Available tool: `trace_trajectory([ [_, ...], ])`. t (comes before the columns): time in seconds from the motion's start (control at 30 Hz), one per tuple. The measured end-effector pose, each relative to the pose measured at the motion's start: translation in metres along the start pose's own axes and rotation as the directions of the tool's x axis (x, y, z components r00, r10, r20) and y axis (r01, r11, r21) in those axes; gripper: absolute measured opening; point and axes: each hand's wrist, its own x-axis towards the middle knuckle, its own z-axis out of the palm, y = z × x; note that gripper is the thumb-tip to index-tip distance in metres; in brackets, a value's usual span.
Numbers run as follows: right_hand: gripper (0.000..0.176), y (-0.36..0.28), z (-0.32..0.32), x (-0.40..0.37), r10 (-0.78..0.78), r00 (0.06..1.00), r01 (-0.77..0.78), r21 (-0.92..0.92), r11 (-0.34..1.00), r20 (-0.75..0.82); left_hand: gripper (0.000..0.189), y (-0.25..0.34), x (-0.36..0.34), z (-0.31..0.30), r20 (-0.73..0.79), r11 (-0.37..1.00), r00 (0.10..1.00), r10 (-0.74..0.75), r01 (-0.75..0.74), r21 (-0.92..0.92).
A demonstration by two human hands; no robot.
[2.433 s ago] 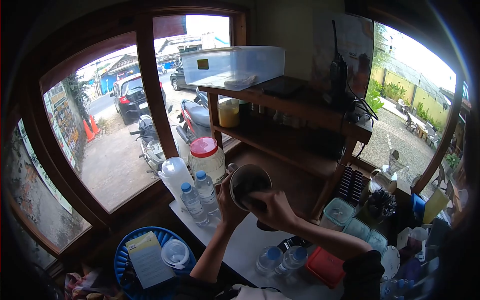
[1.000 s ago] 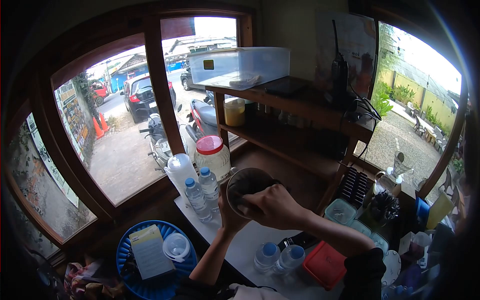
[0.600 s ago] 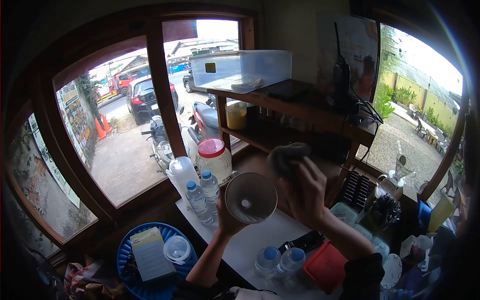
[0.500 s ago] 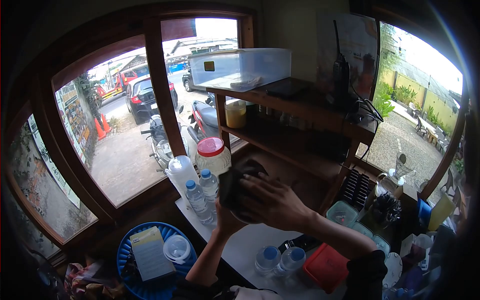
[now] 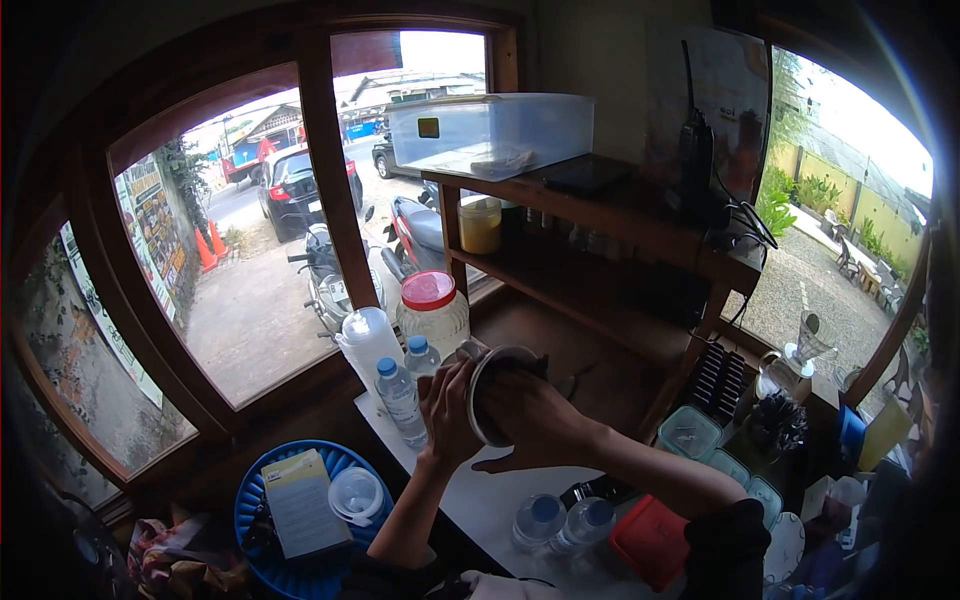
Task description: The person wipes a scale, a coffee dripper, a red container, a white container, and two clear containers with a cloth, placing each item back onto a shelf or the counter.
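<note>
Over the white counter, my left hand point(image 5: 447, 408) is wrapped round the outside of a mug point(image 5: 474, 408), tilted so its pale rim faces me. What looks like the mug's handle shows above the fingers. My right hand point(image 5: 535, 415) reaches into the mug's mouth with a dark cloth point(image 5: 541, 364); its fingertips are hidden inside, and its thumb sticks out below the rim. Just left of my left hand stand two water bottles point(image 5: 399, 402) with blue caps. A large jar point(image 5: 432, 318) with a red lid stands behind them.
Two more blue-capped bottles point(image 5: 541, 522) and a red container point(image 5: 650, 540) stand near my right forearm. A blue basket point(image 5: 245, 500) is at lower left. A wooden shelf point(image 5: 570, 285) bears a clear plastic box point(image 5: 490, 135). Green-lidded containers point(image 5: 690, 432) line the right side.
The mug has turned so its mouth faces me. My right hand has moved from the cloth-covered outside into the mouth. My left hand has shifted up along the mug's side.
</note>
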Motion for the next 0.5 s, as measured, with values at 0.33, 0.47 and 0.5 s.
trace_trajectory([
  [0.33,0.035,0.000,-0.002,-0.004,0.095,0.987,-0.087,0.066,0.994,-0.130,0.074,0.003,-0.006,0.010,-0.012,0.932,0.965,-0.261,0.249,-0.264],
  [0.47,0.027,-0.009,-0.029,-0.008,0.291,0.941,-0.205,0.392,0.897,-0.174,0.075,0.006,-0.007,0.017,0.064,0.799,0.887,-0.458,0.441,-0.409],
  [0.5,0.026,-0.011,-0.036,-0.011,0.390,0.909,-0.250,0.555,0.793,-0.147,0.081,0.008,-0.003,0.014,0.105,0.783,0.886,-0.451,0.450,-0.430],
])
